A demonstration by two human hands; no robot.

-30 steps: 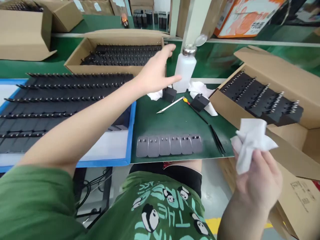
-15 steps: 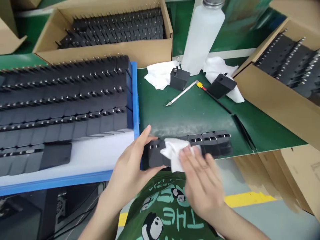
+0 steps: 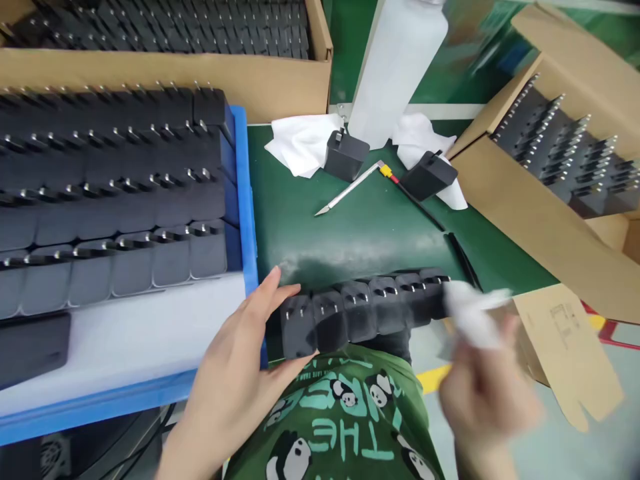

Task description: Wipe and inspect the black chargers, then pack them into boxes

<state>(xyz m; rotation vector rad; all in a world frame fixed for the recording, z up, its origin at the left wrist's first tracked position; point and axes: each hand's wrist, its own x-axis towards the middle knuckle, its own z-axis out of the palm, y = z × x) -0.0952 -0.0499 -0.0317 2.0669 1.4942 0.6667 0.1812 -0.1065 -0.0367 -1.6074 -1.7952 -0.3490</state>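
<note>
Our left hand (image 3: 245, 357) has its thumb and fingers parted around the left end of a row of six black plug adapters (image 3: 357, 313), thumb along the near side and fingertips against the far side. The row lies at the front edge of the green surface (image 3: 345, 237), with its metal pins showing along the top. Our right hand (image 3: 485, 397) is blurred, its fingers pinching a crumpled white wipe (image 3: 473, 317) at the row's right end; we cannot tell whether the wipe touches the last adapter.

Behind the row, we see a craft knife (image 3: 346, 190) lying at a slant, its handle end beside a yellow connector (image 3: 385, 171) on a dark cable, with black tweezers (image 3: 463, 260) farther right. Two single adapters stand near a white bottle (image 3: 397, 63), each beside or upon a white cloth.

To our left, a blue-rimmed tray (image 3: 245, 193) carries rows of black adapters, and an open cardboard box (image 3: 200, 73) behind it holds many more. To our right, another open box (image 3: 530, 200) holds further rows, pins up. Below the surface we make out cardboard, a yellow stripe (image 3: 433, 379) and grey floor.
</note>
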